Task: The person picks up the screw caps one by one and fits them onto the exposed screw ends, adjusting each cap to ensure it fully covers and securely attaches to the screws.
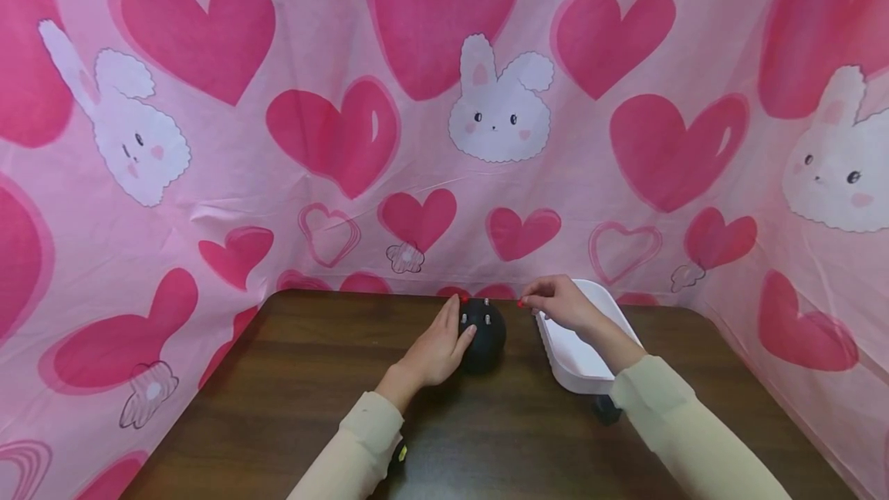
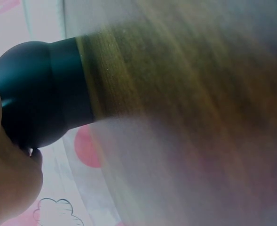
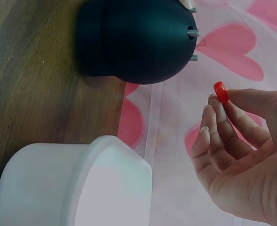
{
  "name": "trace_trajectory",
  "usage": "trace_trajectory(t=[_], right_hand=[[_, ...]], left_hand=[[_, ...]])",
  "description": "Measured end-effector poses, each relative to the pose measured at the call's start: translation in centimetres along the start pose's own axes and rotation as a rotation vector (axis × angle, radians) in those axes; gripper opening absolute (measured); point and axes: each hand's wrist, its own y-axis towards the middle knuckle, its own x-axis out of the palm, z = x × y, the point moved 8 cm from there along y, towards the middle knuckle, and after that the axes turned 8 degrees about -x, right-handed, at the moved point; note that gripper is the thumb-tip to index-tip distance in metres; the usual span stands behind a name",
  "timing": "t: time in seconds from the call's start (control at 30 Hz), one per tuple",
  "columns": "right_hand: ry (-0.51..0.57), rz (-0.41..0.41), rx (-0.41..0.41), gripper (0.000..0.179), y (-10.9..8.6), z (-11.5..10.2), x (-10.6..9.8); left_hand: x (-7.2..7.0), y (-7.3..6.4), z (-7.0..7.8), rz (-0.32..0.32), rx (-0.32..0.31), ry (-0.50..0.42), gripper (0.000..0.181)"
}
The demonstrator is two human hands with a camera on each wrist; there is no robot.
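A black dome-topped stand (image 1: 482,349) with a narrower round base stands upright on the table, several metal bolts (image 1: 488,320) sticking up from its top. A red cap (image 1: 464,298) shows at the far left of those bolts. My left hand (image 1: 434,346) holds the dome from its left side, thumb toward the front and fingers along the far side. To the right, my right hand (image 1: 559,303) pinches a small red tubular cap (image 3: 220,92) between thumb and fingertips. It is held in the air, apart from the bolts (image 3: 193,33), near the white bin's far left edge.
A white oblong bin (image 1: 566,376) with rounded corners stands right of the dome, under my right forearm. Something dark (image 1: 606,410) sits by its near end. The brown wooden table (image 1: 278,407) meets a pink curtain (image 1: 347,238) with hearts and rabbits at the back and sides.
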Motion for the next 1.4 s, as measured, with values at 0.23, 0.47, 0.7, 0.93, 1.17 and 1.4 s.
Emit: trace_trajectory(t=[0.23, 0.47, 0.7, 0.93, 1.17, 1.4], right_hand=[[0.015, 0.031, 0.009, 0.022, -0.1, -0.9, 0.2], [0.01, 0.063, 0.014, 0.021, 0.3, -0.3, 0.4], [0.02, 0.067, 0.001, 0.022, 0.3, -0.7, 0.8], [0.02, 0.067, -0.004, 0.021, 0.3, -1.1, 1.2], [0.011, 0.066, -0.004, 0.026, 0.2, -1.6, 1.8], [0.01, 0.066, -0.02, 0.023, 0.4, -1.8, 2.1]], left_hand=[[0.0, 0.0, 0.2, 0.0, 0.01, 0.008, 0.084], [0.0, 0.1, 0.1, -0.002, 0.011, 0.007, 0.085], [0.1, 0.1, 0.1, -0.011, 0.002, 0.014, 0.086], [-0.1, 0.0, 0.2, -0.009, -0.004, 0.011, 0.085], [-0.1, 0.0, 0.2, -0.008, -0.011, 0.008, 0.085], [0.1, 0.1, 0.2, 0.007, -0.002, 0.04, 0.084]])
